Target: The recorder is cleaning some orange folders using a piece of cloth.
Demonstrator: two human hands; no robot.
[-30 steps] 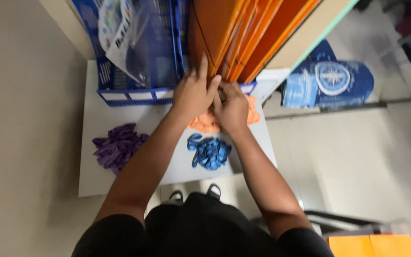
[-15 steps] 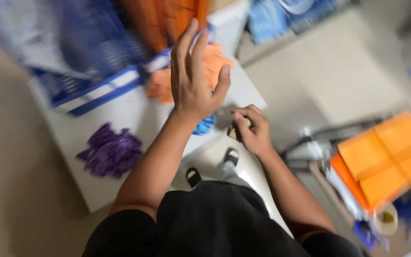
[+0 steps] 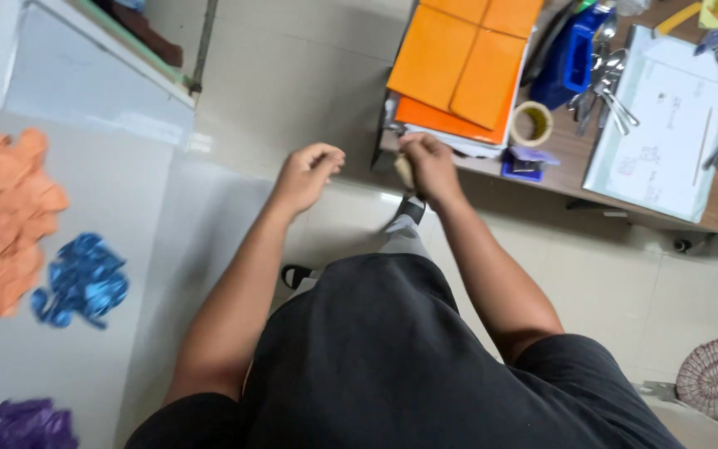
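1. Pile of limp orange rubber balloons [image 3: 2, 208], far left on the white counter [image 3: 110, 349].
2. Cluster of shiny blue balloons [image 3: 81, 283], just right of the orange pile; purple balloon heap [image 3: 18, 424] at the lower left corner, partly cut off.
3. Left hand [image 3: 305, 176], held over the pale tiled floor [image 3: 292, 75], fingers [image 3: 326, 156] curled loosely inward, nothing visible inside; whether anything small sits within cannot be told.
4. Right hand [image 3: 430, 166], at the near edge of the brown wooden counter [image 3: 575, 166], fingers closed in a pinch on a small pale limp item [image 3: 405, 172], mostly hidden, identity unclear. Judged light, soft and stretchy, likely slippery; best pinched at a narrow end rather than squeezed mid-body.
5. Stack of orange paper sheets [image 3: 463, 62], just beyond the right hand.
6. Roll of tan tape [image 3: 532, 123], beside the stack; blue plastic holder [image 3: 575, 54] behind it.
7. Loose metal spoons [image 3: 604, 91] and white printed sheet [image 3: 654, 125], further right.
8. Round woven fan-like disc [image 3: 716, 376], lower right on the floor.
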